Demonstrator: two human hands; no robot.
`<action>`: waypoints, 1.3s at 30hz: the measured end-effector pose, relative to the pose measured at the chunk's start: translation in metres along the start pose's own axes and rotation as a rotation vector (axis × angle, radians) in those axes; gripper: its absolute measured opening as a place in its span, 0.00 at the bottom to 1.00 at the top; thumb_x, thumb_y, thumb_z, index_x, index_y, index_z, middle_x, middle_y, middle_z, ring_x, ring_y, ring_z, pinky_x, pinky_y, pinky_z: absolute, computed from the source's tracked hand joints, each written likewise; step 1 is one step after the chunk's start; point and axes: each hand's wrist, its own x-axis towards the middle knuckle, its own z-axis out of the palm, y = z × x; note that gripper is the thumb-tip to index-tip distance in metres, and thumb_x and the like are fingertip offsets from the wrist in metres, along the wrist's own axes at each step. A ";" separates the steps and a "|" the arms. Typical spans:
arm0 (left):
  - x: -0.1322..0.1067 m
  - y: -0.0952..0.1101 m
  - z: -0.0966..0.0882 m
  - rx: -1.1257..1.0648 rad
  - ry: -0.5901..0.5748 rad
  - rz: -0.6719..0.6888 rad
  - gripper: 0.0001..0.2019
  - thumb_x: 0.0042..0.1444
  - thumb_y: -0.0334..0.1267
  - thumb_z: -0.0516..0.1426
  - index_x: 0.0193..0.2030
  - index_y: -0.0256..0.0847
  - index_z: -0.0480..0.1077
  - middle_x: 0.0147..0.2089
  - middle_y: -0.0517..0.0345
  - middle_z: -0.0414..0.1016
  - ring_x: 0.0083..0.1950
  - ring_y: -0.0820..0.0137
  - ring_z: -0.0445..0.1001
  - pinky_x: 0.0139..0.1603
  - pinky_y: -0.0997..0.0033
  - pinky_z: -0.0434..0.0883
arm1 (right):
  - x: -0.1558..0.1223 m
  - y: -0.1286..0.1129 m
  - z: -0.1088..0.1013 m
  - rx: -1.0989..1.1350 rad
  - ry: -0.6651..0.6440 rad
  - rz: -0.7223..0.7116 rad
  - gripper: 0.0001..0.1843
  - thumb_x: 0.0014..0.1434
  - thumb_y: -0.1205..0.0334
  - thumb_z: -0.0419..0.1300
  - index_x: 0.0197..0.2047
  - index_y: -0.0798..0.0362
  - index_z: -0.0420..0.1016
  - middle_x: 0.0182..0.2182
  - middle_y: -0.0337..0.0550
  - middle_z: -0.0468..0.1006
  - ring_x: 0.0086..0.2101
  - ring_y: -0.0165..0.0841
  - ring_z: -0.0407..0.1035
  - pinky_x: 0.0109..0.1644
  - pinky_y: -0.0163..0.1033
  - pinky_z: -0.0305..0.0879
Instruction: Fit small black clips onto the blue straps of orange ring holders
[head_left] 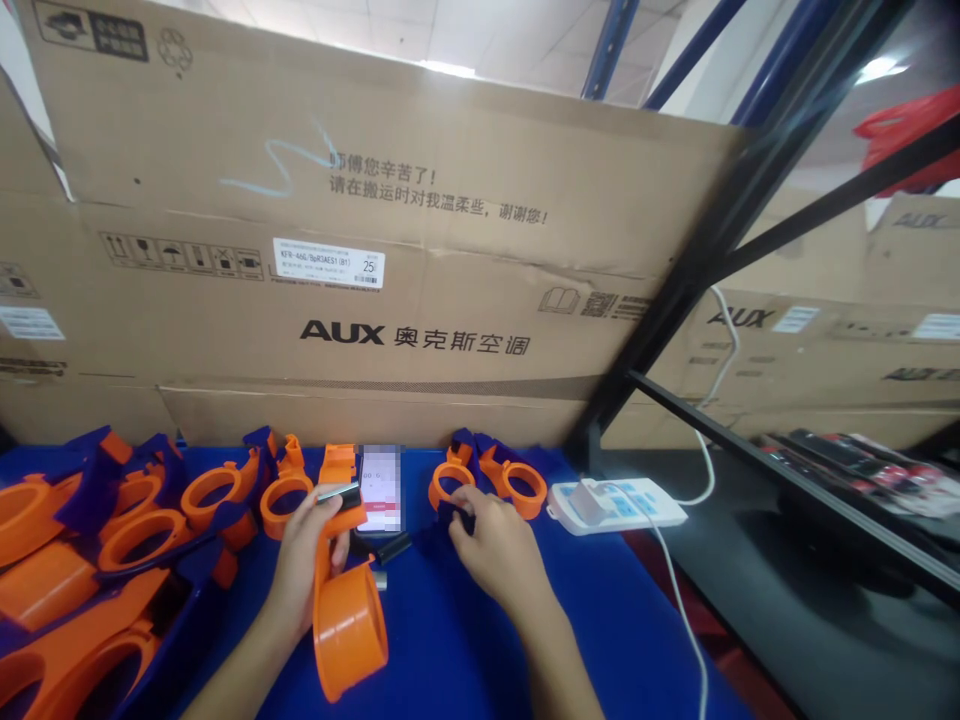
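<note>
My left hand (294, 565) is closed around the handle of an orange tape dispenser (350, 628), whose ring hangs downward. At the handle's top, by my thumb, sits a black piece with a shiny metal edge (341, 494). My right hand (499, 548) reaches over the blue table cover, fingers curled together at a dark item I cannot make out. Just beyond those fingers stand two more dispensers with orange rings (523, 488) and dark blue parts. Between my hands lie a black strip (394, 548) and a small silvery piece (381, 580).
Many orange and blue tape dispensers (142, 540) crowd the left side. A phone (379, 482) lies at the table's back. To the right are a white power strip (637, 503) with cords and a black metal frame (675, 260). Large cardboard (420, 250) walls the rear.
</note>
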 end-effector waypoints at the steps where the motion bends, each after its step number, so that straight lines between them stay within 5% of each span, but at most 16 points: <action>1: 0.000 0.000 0.000 0.004 -0.002 0.002 0.14 0.60 0.51 0.61 0.40 0.43 0.70 0.15 0.68 0.63 0.16 0.75 0.56 0.18 0.77 0.57 | -0.001 -0.002 0.002 -0.030 -0.033 -0.001 0.13 0.62 0.64 0.60 0.49 0.47 0.79 0.38 0.46 0.82 0.38 0.41 0.77 0.37 0.38 0.61; 8: -0.004 -0.001 0.005 0.035 0.025 0.007 0.14 0.58 0.50 0.62 0.39 0.42 0.72 0.15 0.68 0.63 0.15 0.77 0.56 0.18 0.78 0.57 | 0.001 -0.016 0.018 -0.074 -0.034 -0.069 0.10 0.64 0.65 0.60 0.46 0.45 0.81 0.46 0.46 0.81 0.47 0.41 0.75 0.40 0.38 0.63; 14: -0.004 -0.009 0.005 0.041 -0.003 -0.009 0.14 0.57 0.50 0.63 0.41 0.42 0.72 0.15 0.69 0.62 0.14 0.78 0.54 0.17 0.79 0.57 | 0.003 -0.027 0.039 -0.014 0.035 0.016 0.13 0.66 0.66 0.58 0.51 0.48 0.80 0.45 0.48 0.83 0.43 0.39 0.77 0.39 0.36 0.64; 20: 0.000 -0.012 0.002 0.054 0.002 0.008 0.15 0.57 0.51 0.63 0.41 0.42 0.73 0.14 0.69 0.62 0.14 0.77 0.54 0.16 0.79 0.56 | 0.004 -0.025 0.036 0.051 0.085 -0.010 0.13 0.64 0.71 0.58 0.47 0.51 0.81 0.42 0.48 0.84 0.41 0.38 0.78 0.42 0.34 0.67; 24: -0.001 -0.013 0.002 0.100 -0.002 0.021 0.16 0.57 0.51 0.63 0.44 0.42 0.74 0.14 0.70 0.62 0.14 0.76 0.55 0.15 0.79 0.56 | 0.000 -0.032 0.032 0.376 0.148 -0.107 0.11 0.68 0.65 0.57 0.47 0.51 0.81 0.40 0.45 0.83 0.40 0.36 0.78 0.45 0.35 0.69; 29: -0.003 -0.016 0.002 0.187 -0.101 0.092 0.15 0.59 0.50 0.63 0.45 0.42 0.75 0.16 0.69 0.62 0.14 0.77 0.55 0.14 0.79 0.56 | -0.009 -0.050 0.039 0.853 0.024 -0.277 0.18 0.69 0.56 0.60 0.59 0.50 0.77 0.35 0.41 0.79 0.27 0.30 0.69 0.30 0.33 0.66; 35: -0.002 -0.011 0.005 0.187 -0.263 0.016 0.14 0.59 0.49 0.63 0.44 0.43 0.73 0.23 0.67 0.69 0.14 0.79 0.57 0.14 0.80 0.55 | -0.011 -0.055 0.043 0.790 0.020 -0.440 0.18 0.69 0.60 0.60 0.60 0.43 0.78 0.39 0.42 0.75 0.32 0.31 0.69 0.35 0.35 0.68; 39: -0.005 -0.001 0.006 0.104 -0.243 -0.026 0.15 0.59 0.50 0.64 0.45 0.42 0.73 0.18 0.68 0.65 0.13 0.79 0.55 0.13 0.81 0.53 | -0.010 -0.051 0.034 0.761 -0.002 -0.427 0.17 0.70 0.59 0.60 0.60 0.45 0.78 0.39 0.43 0.75 0.34 0.32 0.71 0.37 0.36 0.69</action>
